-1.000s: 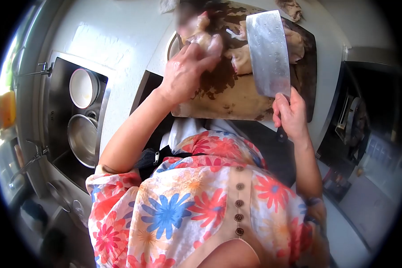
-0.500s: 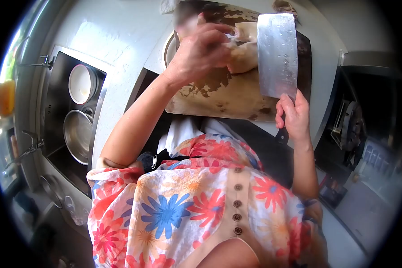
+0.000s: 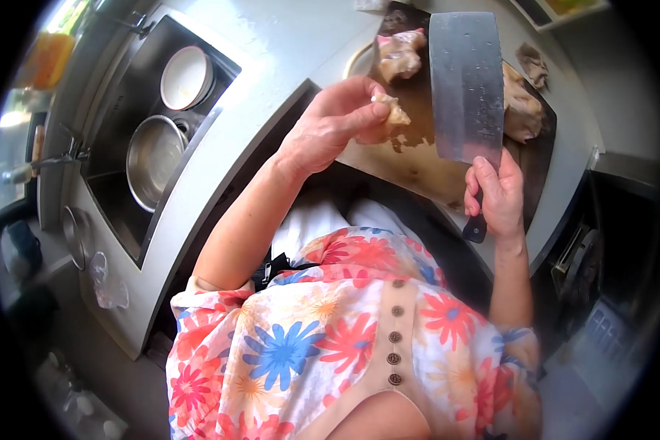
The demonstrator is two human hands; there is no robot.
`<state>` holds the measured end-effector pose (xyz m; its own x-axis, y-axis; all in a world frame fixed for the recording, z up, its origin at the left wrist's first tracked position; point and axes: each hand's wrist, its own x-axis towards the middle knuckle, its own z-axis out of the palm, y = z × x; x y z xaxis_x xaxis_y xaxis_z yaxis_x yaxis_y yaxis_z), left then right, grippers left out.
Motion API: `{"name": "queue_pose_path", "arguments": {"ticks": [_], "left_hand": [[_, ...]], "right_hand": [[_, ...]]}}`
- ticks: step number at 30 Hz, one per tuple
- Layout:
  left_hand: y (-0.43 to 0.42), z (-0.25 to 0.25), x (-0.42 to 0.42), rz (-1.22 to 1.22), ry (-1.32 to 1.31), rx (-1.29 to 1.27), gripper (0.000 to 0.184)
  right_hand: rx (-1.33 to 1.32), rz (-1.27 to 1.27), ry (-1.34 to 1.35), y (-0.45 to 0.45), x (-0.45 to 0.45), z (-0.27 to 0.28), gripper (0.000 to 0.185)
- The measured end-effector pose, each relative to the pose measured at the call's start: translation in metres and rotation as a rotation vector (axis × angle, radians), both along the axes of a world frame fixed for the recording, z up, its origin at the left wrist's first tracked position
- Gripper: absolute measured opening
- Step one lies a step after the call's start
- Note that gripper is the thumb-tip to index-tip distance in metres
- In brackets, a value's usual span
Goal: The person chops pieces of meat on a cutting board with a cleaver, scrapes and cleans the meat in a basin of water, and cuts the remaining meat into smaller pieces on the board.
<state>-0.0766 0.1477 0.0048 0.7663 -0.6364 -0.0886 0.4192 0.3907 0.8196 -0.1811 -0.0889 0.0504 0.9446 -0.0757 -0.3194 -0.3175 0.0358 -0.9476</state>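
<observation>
My left hand (image 3: 334, 125) pinches a small pale piece of meat (image 3: 393, 111) between thumb and fingers, over the near left part of the cutting board (image 3: 425, 176). In my right hand (image 3: 500, 192) is the handle of a cleaver (image 3: 466, 92), its broad wet blade raised over the board and pointing away from me. One chunk of raw meat (image 3: 401, 56) lies on the board's far left. A larger piece of meat (image 3: 522, 106) rests on the right, partly hidden behind the blade. Wet brown patches mark the board.
On my left is a sink (image 3: 117, 183) with a white bowl (image 3: 186, 78) and a metal pan (image 3: 155, 163). A rim of a pale dish (image 3: 353, 66) shows beside the board. Something crumpled and brownish (image 3: 533, 66) lies on the counter at the far right.
My left hand has come back toward me from the meat, now with a small piece in it. The cleaver stays raised in my right hand. The whole view has turned.
</observation>
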Motion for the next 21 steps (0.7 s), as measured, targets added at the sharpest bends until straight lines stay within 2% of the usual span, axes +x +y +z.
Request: {"name": "queue_pose_path", "arguments": {"ticks": [1, 7, 12, 13, 16, 18, 21], "left_hand": [[0.012, 0.003, -0.004, 0.033, 0.066, 0.002, 0.013], [0.108, -0.009, -0.015, 0.175, 0.040, 0.091, 0.014], [0.253, -0.035, -0.019, 0.453, 0.089, 0.317, 0.016], [0.286, -0.041, -0.019, 0.517, 0.164, 0.368, 0.018], [0.383, -0.094, -0.018, 0.783, 0.342, 0.573, 0.029], [0.434, -0.120, -0.021, 0.842, 0.470, 0.661, 0.043], [0.478, -0.167, -0.018, 0.862, 0.397, 0.908, 0.057]], "right_hand": [[0.010, 0.028, -0.002, 0.010, 0.005, 0.000, 0.014], [0.028, 0.210, 0.004, 0.088, 0.040, -0.004, 0.014], [0.042, 0.388, 0.070, 0.202, 0.073, -0.015, 0.016], [0.028, 0.423, 0.082, 0.226, 0.080, -0.015, 0.018], [0.010, 0.529, 0.117, 0.297, 0.098, -0.024, 0.019], [-0.025, 0.604, 0.133, 0.339, 0.109, -0.032, 0.017], [-0.096, 0.721, 0.155, 0.392, 0.127, -0.046, 0.013]]}}
